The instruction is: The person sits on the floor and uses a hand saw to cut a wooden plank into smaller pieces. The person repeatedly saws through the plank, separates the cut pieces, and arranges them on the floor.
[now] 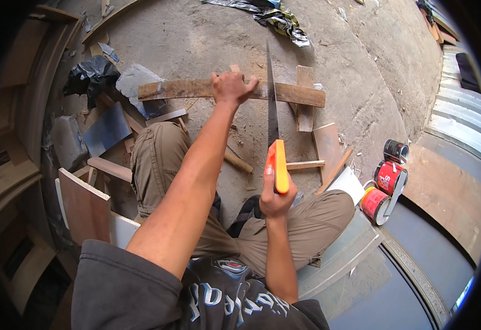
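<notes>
A long, narrow wooden plank (188, 88) lies crosswise in front of me, its right end over another short board (305, 113). My left hand (233, 88) presses down on the plank near its middle, fingers curled over the far edge. In my right hand (278, 197) is a handsaw (279, 164), gripped by its orange handle. The dark blade points away from me and crosses the plank just right of my left hand. Whether the teeth are in the wood I cannot tell.
Loose boards (86, 203) and broken slabs (67, 140) crowd the left, near a black plastic bag (91, 77). Several cans (390, 177) stand or lie at the right, beside a wooden panel (444, 192). A round stick (238, 161) lies between my knees and the plank.
</notes>
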A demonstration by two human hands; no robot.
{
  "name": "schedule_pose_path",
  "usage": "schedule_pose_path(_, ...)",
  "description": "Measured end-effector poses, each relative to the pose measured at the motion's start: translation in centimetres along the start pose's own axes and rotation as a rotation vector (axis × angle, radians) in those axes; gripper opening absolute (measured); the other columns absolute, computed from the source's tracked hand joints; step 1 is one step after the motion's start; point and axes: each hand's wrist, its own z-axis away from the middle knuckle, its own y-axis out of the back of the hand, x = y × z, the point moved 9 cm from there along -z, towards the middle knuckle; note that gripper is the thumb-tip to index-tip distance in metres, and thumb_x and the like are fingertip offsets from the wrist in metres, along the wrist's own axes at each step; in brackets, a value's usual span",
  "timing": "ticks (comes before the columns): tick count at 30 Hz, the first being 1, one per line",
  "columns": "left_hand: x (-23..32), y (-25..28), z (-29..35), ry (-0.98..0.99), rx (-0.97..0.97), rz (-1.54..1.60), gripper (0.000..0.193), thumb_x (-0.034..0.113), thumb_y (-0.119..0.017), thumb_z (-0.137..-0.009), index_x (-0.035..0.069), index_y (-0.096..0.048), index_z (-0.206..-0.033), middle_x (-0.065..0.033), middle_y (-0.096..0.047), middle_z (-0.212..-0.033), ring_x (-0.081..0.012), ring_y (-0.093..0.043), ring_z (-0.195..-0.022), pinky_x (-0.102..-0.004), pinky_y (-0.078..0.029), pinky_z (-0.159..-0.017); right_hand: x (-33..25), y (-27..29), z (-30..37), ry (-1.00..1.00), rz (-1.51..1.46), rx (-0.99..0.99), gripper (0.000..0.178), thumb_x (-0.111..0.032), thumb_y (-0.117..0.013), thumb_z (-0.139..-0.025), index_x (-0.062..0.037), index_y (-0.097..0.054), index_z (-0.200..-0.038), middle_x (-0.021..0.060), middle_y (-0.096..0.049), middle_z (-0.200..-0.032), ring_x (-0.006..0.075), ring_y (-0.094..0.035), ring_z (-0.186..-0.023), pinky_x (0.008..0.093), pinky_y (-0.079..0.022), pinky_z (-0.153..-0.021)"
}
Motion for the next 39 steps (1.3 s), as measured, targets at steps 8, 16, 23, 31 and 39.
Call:
schedule_pose_path(8, 0.1, 0.4, 0.4, -0.095, 0.056, 0.053, 0.059, 0.068, -0.058, -0.075, 0.011, -0.074, -0.080, -0.0136, -0.070, -0.077, -0.0274, -0.066, -0.078, -0.0422, -0.036, -0.086, 1.8, -2.5, -1.1, 0.008, -0.017, 0.014, 0.017, -0.010, -0.064, -0.090, 0.0027, -0.062, -0.079, 0.0100, -0.055, -0.055, 0.0153, -0.054, -0.047, 0.0306, -0.043, -0.049)
schedule_pose_path(16, 0.1, 0.5, 0.4, -0.107, 0.052, 0.055, 0.058, 0.068, -0.060, -0.074, 0.012, -0.072, -0.076, -0.0119, -0.069, -0.076, -0.0259, -0.066, -0.080, -0.0405, -0.036, -0.084, 3.1, -2.6, 0.3, 0.057, 0.007, 0.004, 0.018, -0.010, -0.064, -0.090, 0.0012, -0.059, -0.076, 0.0117, -0.055, -0.055, 0.0222, -0.059, -0.047, 0.0339, -0.045, -0.048)
schedule_pose_path(23, 0.2, 0.2, 0.5, -0.085, -0.029, 0.070, 0.062, 0.069, -0.060, -0.073, 0.009, -0.071, -0.079, -0.0147, -0.070, -0.082, -0.0267, -0.066, -0.087, -0.0429, -0.035, -0.090, 4.5, -2.6, 1.6, 0.052, 0.018, 0.009, 0.017, -0.009, -0.064, -0.088, -0.0005, -0.059, -0.075, 0.0122, -0.053, -0.054, 0.0255, -0.056, -0.045, 0.0349, -0.043, -0.047)
schedule_pose_path(31, 0.2, 0.5, 0.6, -0.120, 0.065, 0.056, 0.058, 0.067, -0.060, -0.075, 0.011, -0.073, -0.082, -0.0115, -0.071, -0.082, -0.0260, -0.066, -0.083, -0.0410, -0.036, -0.087, 4.2, -2.8, 3.2, 0.081, 0.018, -0.021, 0.021, -0.008, -0.065, -0.087, -0.0011, -0.055, -0.070, 0.0120, -0.052, -0.054, 0.0286, -0.056, -0.045, 0.0358, -0.043, -0.046)
schedule_pose_path(39, 0.4, 0.7, 0.7, -0.146, 0.118, 0.059, 0.059, 0.069, -0.061, -0.073, 0.011, -0.071, -0.080, -0.0116, -0.070, -0.080, -0.0256, -0.066, -0.080, -0.0408, -0.037, -0.086, 4.6, -2.4, 3.7, -0.069, -0.021, -0.061, 0.022, -0.010, -0.066, -0.087, -0.0023, -0.056, -0.069, 0.0111, -0.051, -0.052, 0.0248, -0.054, -0.043, 0.0355, -0.042, -0.046)
